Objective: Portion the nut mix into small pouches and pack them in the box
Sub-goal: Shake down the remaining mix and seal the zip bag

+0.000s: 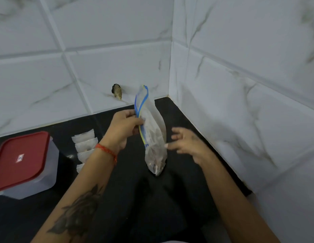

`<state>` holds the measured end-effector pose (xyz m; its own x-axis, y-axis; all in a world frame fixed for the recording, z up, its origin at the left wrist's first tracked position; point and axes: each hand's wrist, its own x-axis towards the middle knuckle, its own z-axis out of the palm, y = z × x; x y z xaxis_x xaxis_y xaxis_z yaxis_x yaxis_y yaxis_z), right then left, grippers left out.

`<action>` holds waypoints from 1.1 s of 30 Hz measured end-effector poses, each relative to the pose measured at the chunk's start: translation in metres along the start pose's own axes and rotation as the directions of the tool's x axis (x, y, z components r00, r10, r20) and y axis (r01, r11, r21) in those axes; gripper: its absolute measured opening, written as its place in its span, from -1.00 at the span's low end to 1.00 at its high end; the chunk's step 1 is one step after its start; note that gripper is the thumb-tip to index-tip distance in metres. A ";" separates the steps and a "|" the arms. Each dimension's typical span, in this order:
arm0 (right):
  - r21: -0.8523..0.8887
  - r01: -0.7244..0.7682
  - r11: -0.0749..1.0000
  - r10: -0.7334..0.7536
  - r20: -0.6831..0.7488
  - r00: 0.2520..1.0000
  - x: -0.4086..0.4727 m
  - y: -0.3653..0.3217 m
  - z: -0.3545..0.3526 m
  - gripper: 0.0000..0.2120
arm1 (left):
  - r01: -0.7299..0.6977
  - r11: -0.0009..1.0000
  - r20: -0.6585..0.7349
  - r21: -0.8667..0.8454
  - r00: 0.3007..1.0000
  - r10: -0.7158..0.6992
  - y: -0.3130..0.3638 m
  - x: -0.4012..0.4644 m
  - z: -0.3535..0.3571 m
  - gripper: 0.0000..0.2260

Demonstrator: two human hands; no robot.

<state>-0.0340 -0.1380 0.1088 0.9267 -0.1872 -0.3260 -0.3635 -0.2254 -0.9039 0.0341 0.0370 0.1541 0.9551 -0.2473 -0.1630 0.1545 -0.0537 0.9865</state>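
Note:
A clear zip bag (153, 137) with a blue and yellow seal holds nut mix in its lower part and stands upright over the black counter (152, 199). My left hand (125, 122) pinches the bag's top edge near the seal. My right hand (186, 143) hovers just right of the bag with fingers spread, fingertips close to its side. Several small white pouches (84, 144) lie in a column on the counter left of my left wrist, partly hidden by the forearm. A clear box with a red lid (23, 162) sits at the far left, lid on.
White marble-look tiled walls (240, 85) meet in a corner right behind the bag and close along the right. A dark hole (116, 91) marks the back wall near the counter. The counter's edge runs near the bottom of the view.

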 end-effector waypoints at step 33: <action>-0.487 0.260 0.834 -0.413 -0.239 0.879 0.060 0.034 0.027 -0.78 | 0.385 0.783 0.040 -0.489 0.906 -0.421 -0.114 -0.050 0.027 -0.78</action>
<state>0.0117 -0.1304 0.0514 0.9417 -0.2997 0.1531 -0.1089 -0.7019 -0.7039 -0.0382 0.0296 0.0492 0.7905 -0.2404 -0.5633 0.6122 0.3354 0.7160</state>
